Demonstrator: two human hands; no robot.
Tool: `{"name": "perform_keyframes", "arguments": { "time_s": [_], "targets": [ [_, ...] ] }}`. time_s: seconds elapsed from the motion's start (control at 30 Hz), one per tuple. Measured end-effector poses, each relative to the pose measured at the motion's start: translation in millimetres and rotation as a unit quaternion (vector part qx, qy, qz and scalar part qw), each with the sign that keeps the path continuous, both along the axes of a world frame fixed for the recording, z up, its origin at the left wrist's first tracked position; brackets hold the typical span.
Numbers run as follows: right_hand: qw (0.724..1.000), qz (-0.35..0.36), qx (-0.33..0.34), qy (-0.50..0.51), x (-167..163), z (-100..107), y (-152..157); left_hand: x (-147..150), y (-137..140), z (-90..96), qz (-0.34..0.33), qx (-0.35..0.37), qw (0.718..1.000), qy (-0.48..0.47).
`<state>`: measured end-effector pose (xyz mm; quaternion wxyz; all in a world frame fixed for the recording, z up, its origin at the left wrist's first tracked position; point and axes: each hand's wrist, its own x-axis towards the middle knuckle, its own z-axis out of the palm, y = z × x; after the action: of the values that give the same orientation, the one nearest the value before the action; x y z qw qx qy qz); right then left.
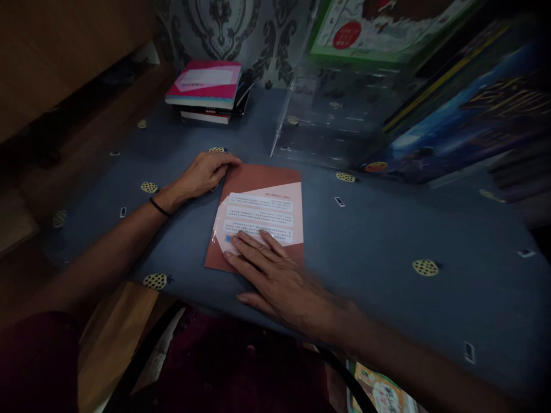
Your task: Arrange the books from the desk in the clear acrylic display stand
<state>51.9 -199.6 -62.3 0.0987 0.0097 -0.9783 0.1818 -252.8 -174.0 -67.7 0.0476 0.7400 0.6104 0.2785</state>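
Note:
A reddish-brown booklet [267,176] with a pale pink printed panel lies flat on the table, its text upside down to me. Fingers outstretched, my right hand [275,275] rests on the booklet's near part. My left hand [205,175] is at the far left corner, fingertips touching the edge there; its fingers are loosely bent, and nothing shows in its grasp. A dark band circles the left wrist.
The table has a blue-grey cloth [370,241] with pineapple prints. A stack of books [204,86] with a pink one on top stands at the back left. Clear plastic sleeves [327,115] and large upright picture books [465,115] occupy the back right. Wooden furniture [64,63] borders the left.

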Motion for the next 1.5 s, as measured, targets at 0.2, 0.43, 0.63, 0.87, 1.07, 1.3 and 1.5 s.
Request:
{"name": "perform_keyframes", "arguments": {
  "time_s": [0.2,0.43,0.63,0.87,1.07,1.3,1.5],
  "targets": [
    [0.998,-0.064,-0.006,0.019,18.8,-3.2,6.0,1.9,-1.1,-2.5,-0.006,0.020,1.000,0.022],
    [0.983,-0.181,0.018,0.031,36.7,-15.2,21.8,21.9,-11.7,4.1,0.012,0.010,0.994,0.109],
    [0.976,-0.206,0.016,0.065,39.0,-21.4,21.8,51.0,-22.6,9.1,0.058,-0.052,0.976,0.205],
    [0.975,-0.209,0.031,0.069,37.3,-26.6,21.2,99.8,-25.0,12.6,-0.055,-0.101,0.965,0.235],
    [0.975,-0.210,0.030,0.061,40.1,-25.0,21.0,103.7,-32.4,15.5,-0.075,-0.125,0.966,0.216],
    [0.958,-0.276,0.024,0.073,43.8,-28.5,20.0,67.4,-41.4,17.2,0.202,-0.154,0.959,0.127],
    [0.962,-0.260,0.009,0.080,43.5,-28.2,21.4,57.5,-27.2,14.1,0.135,-0.092,0.976,-0.143]
  ]
}}
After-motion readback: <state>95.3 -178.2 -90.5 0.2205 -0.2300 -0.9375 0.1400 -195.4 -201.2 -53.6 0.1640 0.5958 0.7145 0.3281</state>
